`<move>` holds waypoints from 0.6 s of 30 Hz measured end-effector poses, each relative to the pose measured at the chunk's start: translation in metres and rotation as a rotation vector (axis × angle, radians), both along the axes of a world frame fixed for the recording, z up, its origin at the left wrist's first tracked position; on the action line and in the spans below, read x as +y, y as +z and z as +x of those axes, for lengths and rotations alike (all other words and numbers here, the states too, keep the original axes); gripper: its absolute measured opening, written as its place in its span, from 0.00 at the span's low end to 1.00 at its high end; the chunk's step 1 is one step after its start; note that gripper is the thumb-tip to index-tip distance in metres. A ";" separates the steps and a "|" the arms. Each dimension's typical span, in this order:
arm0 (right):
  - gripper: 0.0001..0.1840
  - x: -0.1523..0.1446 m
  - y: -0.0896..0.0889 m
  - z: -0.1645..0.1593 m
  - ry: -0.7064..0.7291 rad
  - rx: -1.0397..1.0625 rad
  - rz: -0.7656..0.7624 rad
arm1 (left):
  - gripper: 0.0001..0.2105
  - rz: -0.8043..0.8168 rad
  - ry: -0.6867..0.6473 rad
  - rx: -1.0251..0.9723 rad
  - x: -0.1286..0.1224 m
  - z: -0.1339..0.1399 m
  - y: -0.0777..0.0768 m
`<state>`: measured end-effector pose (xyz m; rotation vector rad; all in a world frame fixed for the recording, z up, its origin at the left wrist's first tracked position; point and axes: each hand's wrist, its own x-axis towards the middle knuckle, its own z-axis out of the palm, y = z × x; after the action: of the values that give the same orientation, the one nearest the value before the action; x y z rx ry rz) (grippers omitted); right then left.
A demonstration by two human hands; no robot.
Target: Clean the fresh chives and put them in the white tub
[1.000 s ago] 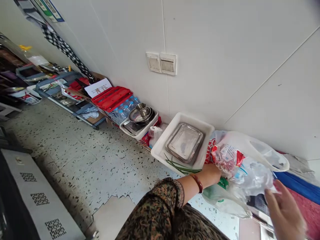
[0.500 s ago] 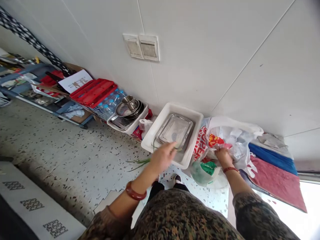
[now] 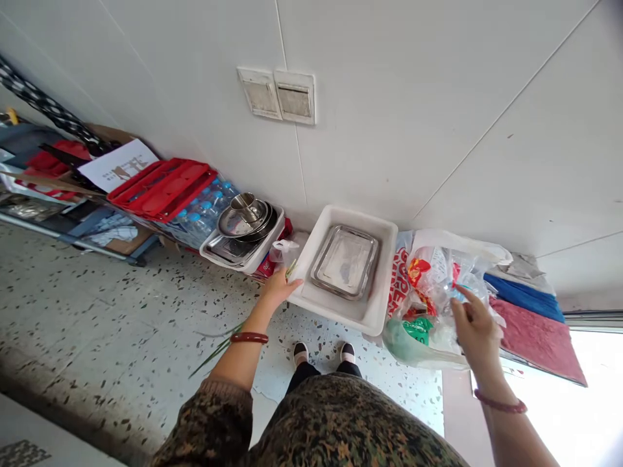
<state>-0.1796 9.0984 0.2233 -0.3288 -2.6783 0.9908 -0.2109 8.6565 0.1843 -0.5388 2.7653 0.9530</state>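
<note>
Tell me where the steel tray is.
The steel tray lies inside the white tub on the floor by the wall, between the left hand and the plastic bags.

The speckled floor (image 3: 121, 337) carries a white tray (image 3: 374, 314), plastic bags (image 3: 438, 305) and folded cloths (image 3: 530, 318).

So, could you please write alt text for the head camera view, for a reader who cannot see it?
A person standing over a speckled floor holds thin green onion stalks in the left hand at the rim of a white plastic tub containing a shiny steel tray. The right hand reaches to crumpled clear plastic bags by the wall.
</note>
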 end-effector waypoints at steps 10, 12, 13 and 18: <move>0.22 -0.158 -0.043 -0.085 0.280 -0.430 0.048 | 0.15 0.456 0.053 0.158 0.013 -0.018 -0.003; 0.20 -0.168 -0.047 -0.098 0.197 -0.467 0.003 | 0.15 0.520 0.065 0.205 0.013 -0.012 0.006; 0.19 -0.173 -0.049 -0.102 0.172 -0.488 -0.022 | 0.15 0.532 0.063 0.228 0.012 -0.009 0.011; 0.22 -0.200 -0.053 -0.102 0.133 -0.552 -0.194 | 0.13 0.543 0.000 0.278 0.003 0.013 0.030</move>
<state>-0.2818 8.8982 0.1700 -0.5370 -3.1265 1.3746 -0.1978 8.6594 0.2145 -0.3333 2.5422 1.8106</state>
